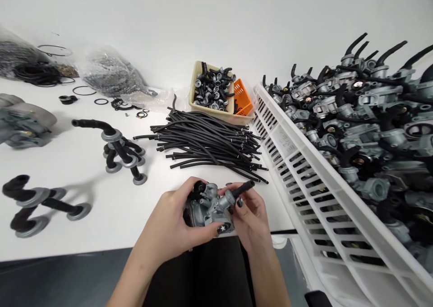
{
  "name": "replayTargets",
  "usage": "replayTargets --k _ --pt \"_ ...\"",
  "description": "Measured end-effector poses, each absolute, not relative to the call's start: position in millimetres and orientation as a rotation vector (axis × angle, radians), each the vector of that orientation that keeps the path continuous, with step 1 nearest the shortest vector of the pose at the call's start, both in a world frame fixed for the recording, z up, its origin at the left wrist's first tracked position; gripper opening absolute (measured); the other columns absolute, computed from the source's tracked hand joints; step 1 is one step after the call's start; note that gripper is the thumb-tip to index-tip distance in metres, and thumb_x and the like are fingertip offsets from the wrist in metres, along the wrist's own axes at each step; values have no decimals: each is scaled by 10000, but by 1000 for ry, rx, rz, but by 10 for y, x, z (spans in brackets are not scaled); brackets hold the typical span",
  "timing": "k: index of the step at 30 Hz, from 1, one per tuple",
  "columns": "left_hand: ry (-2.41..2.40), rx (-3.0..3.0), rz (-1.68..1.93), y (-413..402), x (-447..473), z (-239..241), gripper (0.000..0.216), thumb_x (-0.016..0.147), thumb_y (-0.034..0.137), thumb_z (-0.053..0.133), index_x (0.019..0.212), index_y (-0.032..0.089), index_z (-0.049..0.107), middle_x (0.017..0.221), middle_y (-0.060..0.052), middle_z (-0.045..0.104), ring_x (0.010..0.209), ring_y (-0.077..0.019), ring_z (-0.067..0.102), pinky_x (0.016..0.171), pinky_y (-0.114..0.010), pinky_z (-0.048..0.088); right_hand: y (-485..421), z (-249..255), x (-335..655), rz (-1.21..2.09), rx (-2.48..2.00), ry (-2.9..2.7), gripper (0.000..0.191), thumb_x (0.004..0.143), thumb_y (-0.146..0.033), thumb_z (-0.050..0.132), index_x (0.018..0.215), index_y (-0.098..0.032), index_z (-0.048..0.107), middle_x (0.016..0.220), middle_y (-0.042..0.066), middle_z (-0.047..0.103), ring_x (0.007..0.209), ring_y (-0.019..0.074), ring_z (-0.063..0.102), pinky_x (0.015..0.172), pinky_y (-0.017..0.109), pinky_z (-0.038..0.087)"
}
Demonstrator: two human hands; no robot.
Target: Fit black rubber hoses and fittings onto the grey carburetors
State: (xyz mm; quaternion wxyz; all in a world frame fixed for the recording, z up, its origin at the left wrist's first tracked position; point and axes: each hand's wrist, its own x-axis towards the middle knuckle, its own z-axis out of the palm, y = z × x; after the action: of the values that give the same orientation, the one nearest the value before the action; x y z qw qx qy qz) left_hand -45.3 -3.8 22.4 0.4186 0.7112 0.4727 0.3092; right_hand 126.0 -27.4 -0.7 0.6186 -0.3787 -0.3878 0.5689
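Observation:
Both my hands hold one grey metal carburetor (204,210) over the front edge of the table. My left hand (172,226) wraps its body from the left, thumb along the near side. My right hand (252,214) closes around the round top cap (227,199), from which a short black rubber sleeve (244,189) sticks out up and to the right. Some of the right fingers are hidden behind the carburetor. Just beyond my hands lies a pile of black rubber hoses (209,140).
A white slotted crate (287,149) full of carburetors (338,104) stands on the right. Behind the hoses, a cream bin (194,84) holds caps beside an orange basket (244,95). Caps with sleeves (115,138) stand left, near rubber rings (84,90) and plastic bags (111,70).

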Motion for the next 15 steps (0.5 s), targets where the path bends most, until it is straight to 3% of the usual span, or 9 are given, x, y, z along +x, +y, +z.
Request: replayTargets --k 15 --pt "1159 1783 786 -45 -463 233 430 649 333 739 1011 240 528 807 29 675 641 -154 584 595 -247 454 -231 -39 1251 1314 -928 -910 293 680 -426 835 901 -242 780 745 32 720 678 173 621 657 289 496"
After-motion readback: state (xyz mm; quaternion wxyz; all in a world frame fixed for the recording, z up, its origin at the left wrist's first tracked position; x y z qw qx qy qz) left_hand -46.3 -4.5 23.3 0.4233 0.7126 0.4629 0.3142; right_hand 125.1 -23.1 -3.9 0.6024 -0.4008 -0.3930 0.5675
